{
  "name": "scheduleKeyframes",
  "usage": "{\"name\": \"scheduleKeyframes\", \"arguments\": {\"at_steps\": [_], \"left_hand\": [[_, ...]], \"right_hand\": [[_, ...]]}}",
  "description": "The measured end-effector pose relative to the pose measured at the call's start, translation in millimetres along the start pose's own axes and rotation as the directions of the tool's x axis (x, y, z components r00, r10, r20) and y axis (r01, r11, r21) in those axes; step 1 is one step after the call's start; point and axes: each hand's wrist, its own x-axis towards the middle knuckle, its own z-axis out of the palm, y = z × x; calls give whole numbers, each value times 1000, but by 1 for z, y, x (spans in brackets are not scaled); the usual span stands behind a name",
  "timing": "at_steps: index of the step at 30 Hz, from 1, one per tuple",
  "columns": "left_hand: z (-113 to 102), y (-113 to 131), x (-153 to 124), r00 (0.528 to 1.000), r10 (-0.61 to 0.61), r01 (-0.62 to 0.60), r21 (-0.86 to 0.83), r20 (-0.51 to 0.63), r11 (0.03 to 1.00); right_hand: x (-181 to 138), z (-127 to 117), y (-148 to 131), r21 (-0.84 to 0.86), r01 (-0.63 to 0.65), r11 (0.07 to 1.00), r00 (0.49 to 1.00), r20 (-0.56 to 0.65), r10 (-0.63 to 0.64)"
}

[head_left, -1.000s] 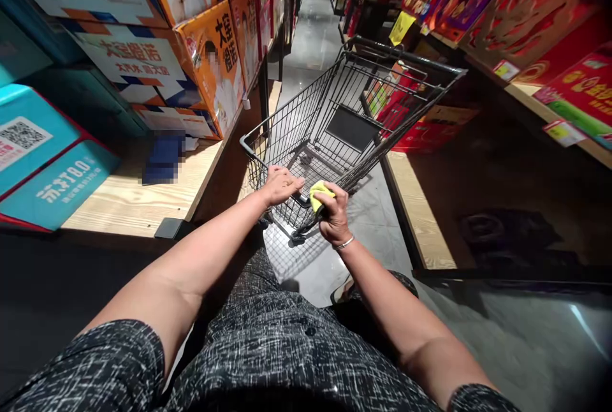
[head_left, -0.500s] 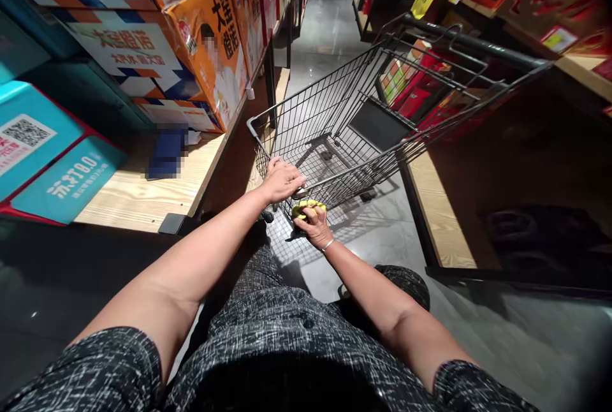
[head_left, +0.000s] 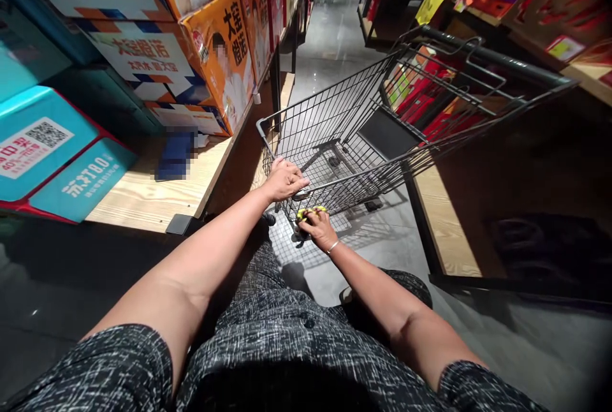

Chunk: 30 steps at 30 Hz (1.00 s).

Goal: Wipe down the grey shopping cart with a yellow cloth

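Observation:
A black wire shopping cart (head_left: 354, 112) stands in the aisle in front of me, its basket empty. My left hand (head_left: 284, 179) is wrapped over the near top rim of the basket. Lower down, my right hand (head_left: 318, 226) presses a yellow cloth (head_left: 307, 212) against the cart's front wire panel, fingers closed over it. A thin bracelet circles that wrist. My patterned dark clothing fills the bottom of the view.
Stacked orange, white and teal boxes (head_left: 220, 55) sit on a low wooden shelf (head_left: 143, 195) at the left. Red gift boxes (head_left: 421, 99) line wooden shelving at the right. The grey tiled aisle floor (head_left: 329, 42) runs on ahead.
My right hand with the yellow cloth has slid down from the basket's top rim to the lower front panel. The left hand has kept its hold on the rim.

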Motion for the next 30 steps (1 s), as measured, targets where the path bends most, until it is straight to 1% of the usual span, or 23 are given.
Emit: {"name": "scheduleKeyframes", "arguments": {"at_steps": [1,3,6,8,9,10,11,12,14,17,19,21,22,24,25,26,27,29,30], "left_hand": [[0,0,0,1000,4,-4,8,-2,1000],[-1,0,0,1000,14,-14,27,-7,1000],[-3,4,-2,1000,-4,5,58,-29,998],[-1,11,-4,997,-37,42,75,-71,996],[0,16,-6,995,-52,59,76,-88,995],[2,21,-9,994,-62,69,71,-95,995],[5,26,-11,994,-64,70,65,-89,995],[7,31,-14,995,-57,62,62,-76,996],[12,38,-18,999,-18,21,86,-35,996],[14,41,-19,1000,20,-20,128,0,992],[12,38,-17,999,23,-26,120,28,992],[9,32,-14,998,42,-47,103,52,994],[8,29,-13,996,58,-64,94,64,994],[5,22,-11,993,85,-92,76,86,993],[3,18,-11,991,92,-99,68,97,993],[2,15,-11,990,96,-103,61,106,993],[0,11,-11,988,100,-107,54,114,993],[-2,5,-11,987,110,-115,37,118,993],[-4,2,-11,986,118,-123,30,120,992]], "right_hand": [[5,-14,3,-7,3,1000,996,-84,-3],[17,-46,11,-13,-8,1000,968,-252,4],[33,-90,24,-21,-49,999,882,-470,34],[40,-108,29,-25,-81,996,819,-571,52],[42,-111,30,-26,-97,995,800,-597,63],[43,-110,30,-25,-116,993,791,-607,77],[43,-106,28,-22,-137,990,793,-601,96],[42,-97,26,-19,-152,988,804,-583,113],[35,-74,20,-9,-169,985,848,-511,141],[19,-31,12,0,-182,983,932,-320,172],[7,-7,8,-8,-209,978,966,-158,205],[-3,12,6,-11,-232,973,973,-18,232],[-6,17,5,-8,-240,971,970,29,240],[-8,21,5,1,-243,970,967,76,243],[-7,19,6,4,-241,970,968,69,240],[-5,13,7,6,-235,972,971,37,234],[-2,3,9,10,-219,976,975,-19,220],[7,-25,16,17,-168,986,966,-198,168],[12,-43,20,15,-139,990,943,-304,138]]}}
